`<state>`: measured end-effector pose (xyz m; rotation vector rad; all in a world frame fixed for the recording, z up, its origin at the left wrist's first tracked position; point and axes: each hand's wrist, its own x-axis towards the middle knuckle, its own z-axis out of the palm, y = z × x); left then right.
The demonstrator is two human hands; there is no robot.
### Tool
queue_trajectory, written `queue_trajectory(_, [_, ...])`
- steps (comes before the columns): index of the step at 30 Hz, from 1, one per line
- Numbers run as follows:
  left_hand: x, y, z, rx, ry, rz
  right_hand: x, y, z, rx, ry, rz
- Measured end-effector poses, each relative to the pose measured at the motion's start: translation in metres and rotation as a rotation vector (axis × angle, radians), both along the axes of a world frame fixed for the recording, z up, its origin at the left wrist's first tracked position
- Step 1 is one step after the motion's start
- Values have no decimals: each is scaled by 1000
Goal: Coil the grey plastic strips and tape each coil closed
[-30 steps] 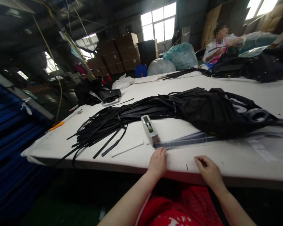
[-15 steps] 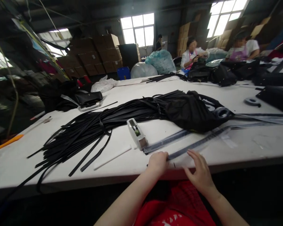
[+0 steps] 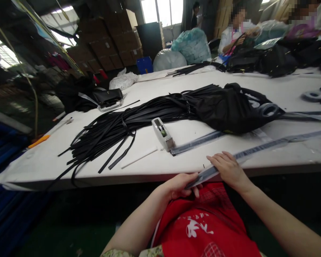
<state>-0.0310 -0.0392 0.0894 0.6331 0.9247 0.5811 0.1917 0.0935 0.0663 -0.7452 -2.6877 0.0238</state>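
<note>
A long black strip with a greyish, shiny film (image 3: pixel 259 148) runs from the right side of the table to its front edge. My left hand (image 3: pixel 183 185) pinches the near end, just past the edge and above the red apron. Farther along, my right hand (image 3: pixel 228 169) is wrapped over the strip, its fingers together; the thumb is hidden. A similar strip (image 3: pixel 198 142) lies on the table beyond my hands. One end of it is beside a white tape dispenser (image 3: pixel 163 135).
A tied bundle of black straps (image 3: pixel 139 119) stretches across the table (image 3: pixel 139 173). Against it lies a black fabric bag (image 3: pixel 230 110) with a tape roll (image 3: pixel 269 110). An orange-handled tool (image 3: pixel 39 141) is at the left edge. Co-workers (image 3: pixel 238 32) sit at the far side among black bags.
My left hand has drawn the strip's end toward me, over the table edge. My right hand has come down onto the strip. The view has tilted downward.
</note>
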Motion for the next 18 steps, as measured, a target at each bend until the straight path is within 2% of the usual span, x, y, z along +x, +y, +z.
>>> queue_trajectory(2, [5, -6, 7, 73, -1, -74, 3, 3, 0, -49, 32, -43])
queue_trajectory(3, [5, -7, 13, 102, -34, -61, 5, 4, 2, -91, 65, -83])
queue_trajectory(4, [3, -5, 20, 123, -101, 15, 8, 2, 4, -154, 107, -130])
queue_trajectory(6, [-5, 6, 35, 160, -259, 309, 12, -12, 11, -372, 179, -190])
queue_trajectory(8, [-12, 29, 48, 239, -318, 660, 10, -38, 20, -732, 209, -155])
queue_trajectory(10, [-10, 52, 50, 368, -182, 899, 3, -68, 30, -1143, 217, -21])
queue_trajectory(11, [-5, 61, 45, 447, -39, 921, 0, -80, 36, -1285, 250, 49])
queue_trajectory(12, [3, 67, 37, 526, 132, 869, -2, -89, 41, -1404, 316, 82])
queue_trajectory(13, [12, 68, 27, 602, 320, 762, -2, -94, 45, -1497, 415, 86])
queue_trajectory(15, [32, 60, 6, 705, 618, 412, 5, -91, 51, -1622, 672, 35])
queue_trajectory(17, [47, 42, -7, 720, 720, 216, 19, -77, 50, -1705, 885, -20])
queue_trajectory(18, [52, 33, -8, 723, 718, 172, 26, -70, 48, -1723, 951, -39])
